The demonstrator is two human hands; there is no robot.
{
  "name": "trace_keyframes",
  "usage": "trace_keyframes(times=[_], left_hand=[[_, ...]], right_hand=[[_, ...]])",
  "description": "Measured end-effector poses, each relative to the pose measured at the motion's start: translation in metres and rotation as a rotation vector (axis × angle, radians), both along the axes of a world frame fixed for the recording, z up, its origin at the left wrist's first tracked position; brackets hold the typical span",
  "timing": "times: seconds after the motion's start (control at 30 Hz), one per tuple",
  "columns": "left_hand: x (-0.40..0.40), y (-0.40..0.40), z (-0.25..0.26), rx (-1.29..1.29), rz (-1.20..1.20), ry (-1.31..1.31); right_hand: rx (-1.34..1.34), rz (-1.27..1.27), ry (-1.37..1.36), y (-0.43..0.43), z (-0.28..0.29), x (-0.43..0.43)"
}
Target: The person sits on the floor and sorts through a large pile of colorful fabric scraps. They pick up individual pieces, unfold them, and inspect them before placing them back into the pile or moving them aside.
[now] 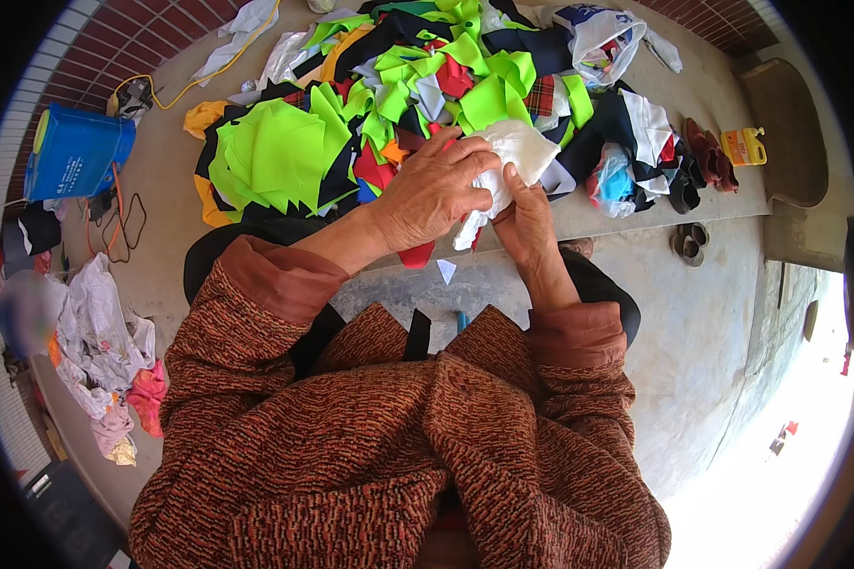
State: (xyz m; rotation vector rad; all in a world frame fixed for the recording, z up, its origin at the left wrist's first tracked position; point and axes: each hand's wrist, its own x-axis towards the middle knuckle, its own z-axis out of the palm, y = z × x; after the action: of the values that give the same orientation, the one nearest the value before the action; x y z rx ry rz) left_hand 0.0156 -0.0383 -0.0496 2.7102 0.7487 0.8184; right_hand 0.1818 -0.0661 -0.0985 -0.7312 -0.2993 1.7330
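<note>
A crumpled white piece (516, 146), thin plastic or cloth, is held up between my two hands over the near side of a scrap heap. My left hand (438, 181) has curled fingers against its left side. From the right, my right hand (526, 217) grips its lower edge, thumb pointing up. Just beyond lies a large heap of fabric scraps, mostly lime-green pieces (494, 99) with dark, red and grey ones among them. A neat stack of lime-green pieces (267, 153) sits at the heap's left. Below my hands, a small pale scrap (446, 271) lies on the floor.
A blue tank (78, 153) with cords stands at left, above a pile of plastic bags and cloths (107, 320). At right are a stuffed plastic bag (612, 178), shoes (712, 156) and a yellow jug (744, 146). A white bag (605, 43) rests at the back.
</note>
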Motion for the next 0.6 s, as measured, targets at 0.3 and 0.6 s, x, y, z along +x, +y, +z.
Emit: trace_keyframes(times=[0.3,0.6], left_hand=[[-0.003,0.005,-0.005,-0.052,0.095,-0.078],[-0.003,0.005,-0.005,-0.22,0.119,-0.122]], right_hand=[[0.058,0.182,-0.072,0.005,0.004,0.009],[0.067,0.112,0.051,0.004,0.005,0.007]])
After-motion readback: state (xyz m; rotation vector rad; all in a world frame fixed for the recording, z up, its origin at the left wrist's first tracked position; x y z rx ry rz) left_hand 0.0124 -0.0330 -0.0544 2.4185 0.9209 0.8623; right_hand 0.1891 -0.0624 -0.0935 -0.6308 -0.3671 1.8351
